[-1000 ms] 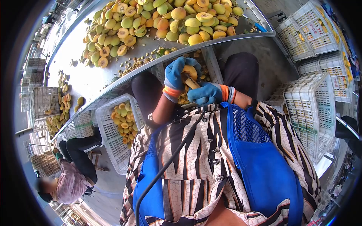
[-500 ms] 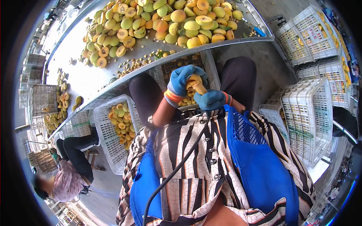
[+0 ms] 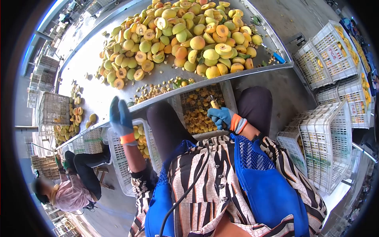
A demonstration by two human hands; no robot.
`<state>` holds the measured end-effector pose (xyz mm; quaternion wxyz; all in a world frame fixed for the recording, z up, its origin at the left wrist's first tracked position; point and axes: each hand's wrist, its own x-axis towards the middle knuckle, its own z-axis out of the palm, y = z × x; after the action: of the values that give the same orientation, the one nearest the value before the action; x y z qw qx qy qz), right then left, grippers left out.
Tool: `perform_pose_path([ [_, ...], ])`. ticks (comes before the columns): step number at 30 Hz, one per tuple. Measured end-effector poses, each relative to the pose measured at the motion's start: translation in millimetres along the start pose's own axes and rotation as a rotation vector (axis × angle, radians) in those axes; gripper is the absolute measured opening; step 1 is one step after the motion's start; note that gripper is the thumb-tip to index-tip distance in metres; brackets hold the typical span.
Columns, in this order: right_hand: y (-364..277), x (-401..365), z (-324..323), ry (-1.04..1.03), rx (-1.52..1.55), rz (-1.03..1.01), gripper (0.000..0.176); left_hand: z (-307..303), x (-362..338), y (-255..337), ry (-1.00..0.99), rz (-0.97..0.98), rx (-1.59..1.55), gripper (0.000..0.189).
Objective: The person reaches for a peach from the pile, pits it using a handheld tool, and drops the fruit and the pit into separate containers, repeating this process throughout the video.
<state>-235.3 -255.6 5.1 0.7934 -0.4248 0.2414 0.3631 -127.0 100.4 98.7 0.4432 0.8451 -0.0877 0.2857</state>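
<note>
Blue gloves are worn on both hands. The left hand [image 3: 120,117] is held out flat with fingers straight, and nothing is seen in it. It is raised at the steel table [image 3: 90,85] edge, above the side crate [image 3: 114,158]. The right hand [image 3: 221,117] is closed around a short wooden-handled tool [image 3: 214,103], whose tip points up over the middle crate [image 3: 229,93] between the knees.

As for progress, a fair share appears done. The middle crate is lined with cut fruit halves [image 3: 197,112], the side crate holds a layer of fruit pieces [image 3: 140,136], and loose pits [image 3: 154,90] are strewn along the table's near edge. Much more looks left to do – a large pile of yellow-green fruit [image 3: 189,35] is heaped on the table, mostly whole, with a few cut faces showing.

No fruit is held at this moment. The nearest pieces lie in the side crate, just below and to the right of the left hand, while the whole fruit lies well beyond both hands. At the right, 2 stacks of white crates [image 3: 323,142] are seen – at the lower left, a seated co-worker [image 3: 75,189].
</note>
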Motion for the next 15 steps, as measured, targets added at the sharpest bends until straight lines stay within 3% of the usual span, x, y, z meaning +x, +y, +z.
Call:
perform_pose_path([
  [1,0.9,2.7,-2.2,0.022,0.055,0.001,0.027,21.7,13.3,36.7,-0.061,-0.195,-0.053,0.035],
  [2,-0.2,1.4,-0.5,0.022,0.055,-0.004,0.027,50.3,19.4,29.3,-0.119,0.086,-0.012,0.035],
  [3,-1.1,-1.2,2.6,0.061,0.037,-0.036,0.028,85.4,24.7,25.6,-0.185,-0.266,-0.293,0.034],
  [4,-1.7,-3.0,3.8,0.1,0.02,-0.068,0.03,121.9,30.5,16.1,-0.236,-0.321,-0.361,0.036],
  [5,5.1,6.7,-8.9,0.134,-0.082,-0.063,0.037,157.9,37.8,8.7,-0.273,-0.223,-0.181,0.038],
  [7,8.2,11.6,-14.2,0.165,-0.082,-0.113,0.04,208.9,52.7,15.5,-0.271,0.267,0.046,0.047],
  [11,11.1,16.3,-21.0,0.165,-0.038,-0.174,0.043,254.8,64.3,22.6,-0.534,0.404,0.576,0.062],
  [14,7.2,15.1,-21.9,0.172,-0.057,-0.155,0.038,265.2,73.2,3.9,-0.599,0.369,0.629,0.068],
  [15,8.3,15.7,-21.3,0.167,-0.062,-0.158,0.038,260.1,72.6,1.8,-0.472,0.4,0.543,0.059],
])
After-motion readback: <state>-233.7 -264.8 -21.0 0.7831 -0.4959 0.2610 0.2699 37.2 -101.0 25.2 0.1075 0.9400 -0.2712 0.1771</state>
